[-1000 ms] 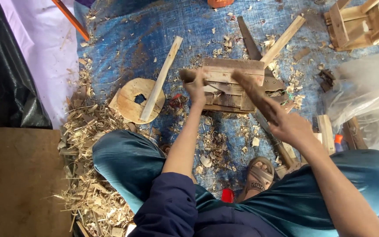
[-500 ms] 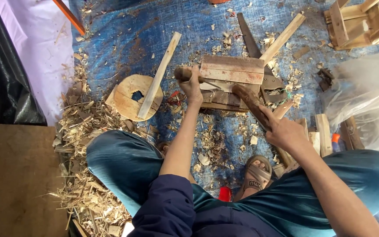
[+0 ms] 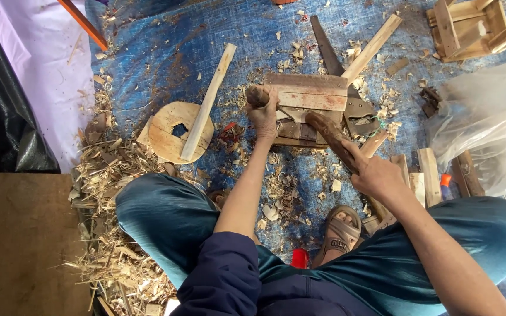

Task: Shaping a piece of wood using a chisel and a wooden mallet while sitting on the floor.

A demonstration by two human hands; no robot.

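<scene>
Short round wooden stick (image 3: 257,95), dark at its cut end, stands roughly upright on the stacked block of weathered wooden boards (image 3: 306,99) that lies near the middle of the blue tarpaulin (image 3: 165,47). The left hand (image 3: 263,114) is closed around the stick's lower part, fingers wrapped on its near side and the cut end clear above them. The right hand (image 3: 376,174) is clenched on the handle of a dark brown wooden club (image 3: 330,131), whose thick head rests low over the near right part of the block, beside the stick but apart from it.

To do this well, the stick seems to need a steady, plumb hold with its foot flat on the boards, and the left fingers kept low, well below the end. The club should come square onto whatever it strikes, so the stick does not kick sideways toward the knuckles; that is a judgement from the pose alone.

Around the block lie 1 pale wooden disc with a square hole (image 3: 174,130), a pale slat (image 3: 209,99) leaning across it, a saw blade (image 3: 326,44) toward the far edge, and heaps of shavings (image 3: 109,175) along the left edge. A small wooden frame (image 3: 469,23) sits in the far right corner.
</scene>
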